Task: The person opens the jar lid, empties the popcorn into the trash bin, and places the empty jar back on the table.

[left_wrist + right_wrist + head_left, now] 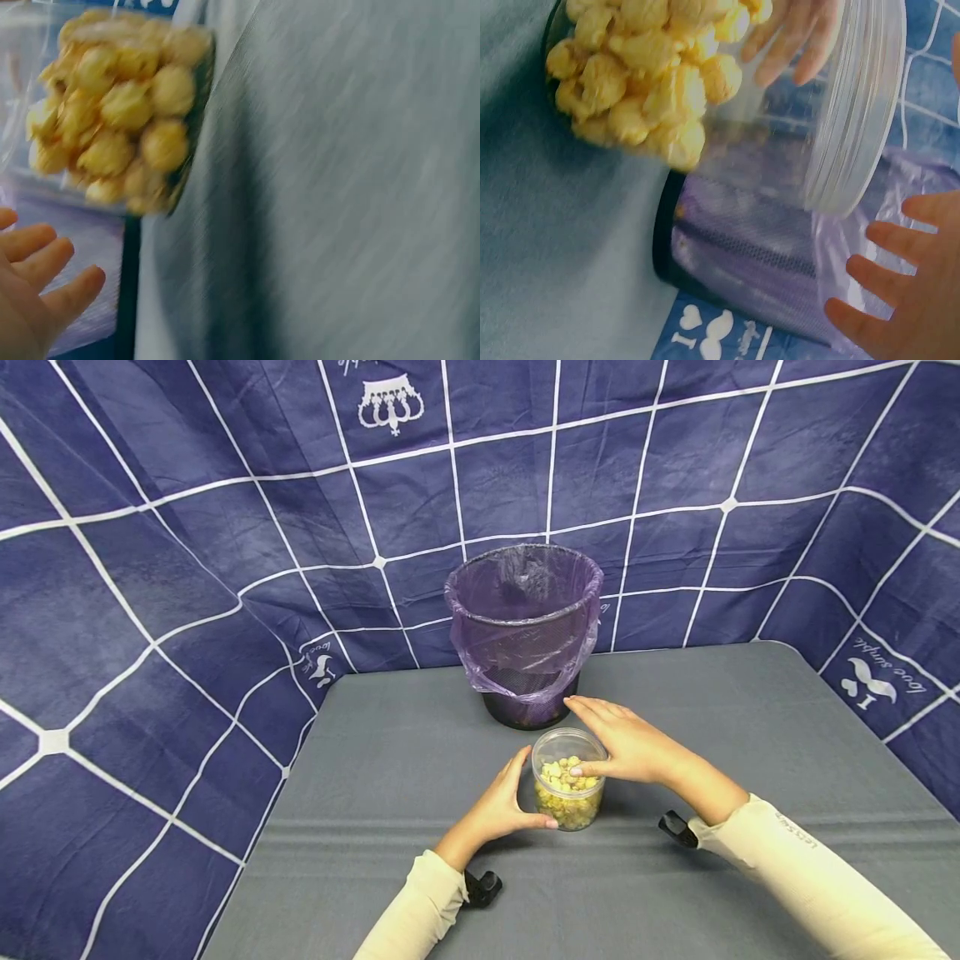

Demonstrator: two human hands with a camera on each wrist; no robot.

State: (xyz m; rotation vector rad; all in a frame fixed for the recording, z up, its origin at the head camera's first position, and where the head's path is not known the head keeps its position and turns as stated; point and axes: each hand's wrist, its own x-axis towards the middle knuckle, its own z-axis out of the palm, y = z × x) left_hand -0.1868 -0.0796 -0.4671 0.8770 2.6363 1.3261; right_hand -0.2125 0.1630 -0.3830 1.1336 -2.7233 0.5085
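Since clear tub (577, 812) of popcorn (557, 772) stands upright on grey table (375, 777), top facing up, it's right between hands, left hand (491, 810) at near-left, right hand (633, 747) on right with thumb over top, neither obviously nearer tbh. Both spread wide, no grip, can't really tell if they touch. Squat shape, axis vertical, lined bin (517, 647) just beyond

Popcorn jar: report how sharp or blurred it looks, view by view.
Head view: jar small but fairly clear; left wrist view: popcorn visibly blurred, grey cloth streaky; right wrist view: ridged rim distinct, popcorn a little soft, a dark shadow on the cloth by the jar's base.
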